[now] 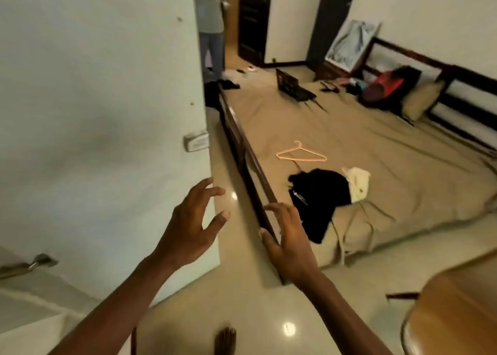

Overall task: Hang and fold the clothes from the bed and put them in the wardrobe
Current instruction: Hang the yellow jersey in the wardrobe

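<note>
A bare foot (226, 340) stands on the shiny floor (255, 309) at the very bottom, and the edge of a round wooden worktop (457, 314) shows at the right. Above the floor both hands are out in the air. The left hand (185, 233) has its fingers (212, 192) spread apart and holds nothing. The right hand (291, 241) is the same, fingers apart and nothing in them. It is in front of the dark wooden bed rail (236, 128); I cannot tell if it touches it.

The clothes lie on the near corner of the bed (376, 145): a black garment (320, 198) that hangs a little over the edge, and a cream cloth (356, 180) touching it on the right. Just past them a peach hanger (301, 154) lies flat on the tan sheet.

Farther up the bed are an open laptop (293, 85), a red and black bag (384, 85) and a pillow (422, 99). A framed picture (349, 45) leans on the wall behind — and a person (212, 32) stands far off by a dark door (252, 18).
</note>
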The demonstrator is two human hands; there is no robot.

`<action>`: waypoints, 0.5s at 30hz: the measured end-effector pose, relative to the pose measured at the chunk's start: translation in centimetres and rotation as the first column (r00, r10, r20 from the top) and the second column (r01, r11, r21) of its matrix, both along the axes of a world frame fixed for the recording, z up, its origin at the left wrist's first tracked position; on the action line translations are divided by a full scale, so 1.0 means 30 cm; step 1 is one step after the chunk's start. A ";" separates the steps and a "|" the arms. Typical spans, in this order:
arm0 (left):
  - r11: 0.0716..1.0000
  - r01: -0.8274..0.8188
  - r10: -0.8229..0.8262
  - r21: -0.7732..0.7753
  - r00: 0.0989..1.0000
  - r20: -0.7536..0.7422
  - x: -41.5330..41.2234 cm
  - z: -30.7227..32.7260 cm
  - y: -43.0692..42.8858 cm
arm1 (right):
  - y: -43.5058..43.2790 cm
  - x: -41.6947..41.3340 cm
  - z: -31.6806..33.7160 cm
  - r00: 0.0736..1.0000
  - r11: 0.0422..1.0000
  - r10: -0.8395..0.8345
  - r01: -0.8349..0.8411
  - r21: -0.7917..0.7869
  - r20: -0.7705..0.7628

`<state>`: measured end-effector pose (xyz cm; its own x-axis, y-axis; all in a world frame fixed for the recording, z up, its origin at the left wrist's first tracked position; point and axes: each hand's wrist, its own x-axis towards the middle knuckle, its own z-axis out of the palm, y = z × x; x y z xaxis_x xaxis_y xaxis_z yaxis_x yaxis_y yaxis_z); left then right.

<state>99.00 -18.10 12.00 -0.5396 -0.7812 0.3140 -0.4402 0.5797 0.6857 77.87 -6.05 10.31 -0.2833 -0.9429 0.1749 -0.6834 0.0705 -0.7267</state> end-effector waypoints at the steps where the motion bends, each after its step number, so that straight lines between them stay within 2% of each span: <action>1: 0.998 0.044 -0.044 0.035 0.999 -0.005 -0.053 -0.051 -0.027 | 0.007 -0.046 -0.045 0.999 0.998 -0.042 0.041 0.038 0.024; 7: 0.929 0.220 -0.240 0.299 0.970 0.031 -0.359 -0.266 -0.158 | 0.046 -0.272 -0.251 0.909 0.905 -0.391 0.350 0.241 0.148; 12: 0.880 0.252 -0.305 0.402 0.949 0.074 -0.584 -0.373 -0.249 | 0.005 -0.414 -0.346 0.789 0.802 -0.575 0.492 0.340 0.216; 15: 0.856 0.258 -0.343 0.447 0.932 0.118 -0.730 -0.437 -0.292 | -0.019 -0.502 -0.393 0.736 0.761 -0.629 0.516 0.393 0.251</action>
<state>77.09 -26.85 -1.10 -0.7846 -0.6052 -0.1347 -0.4351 0.3827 0.8150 62.81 -6.61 -1.49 -0.7718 -0.5673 -0.2872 -0.1483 0.5999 -0.7862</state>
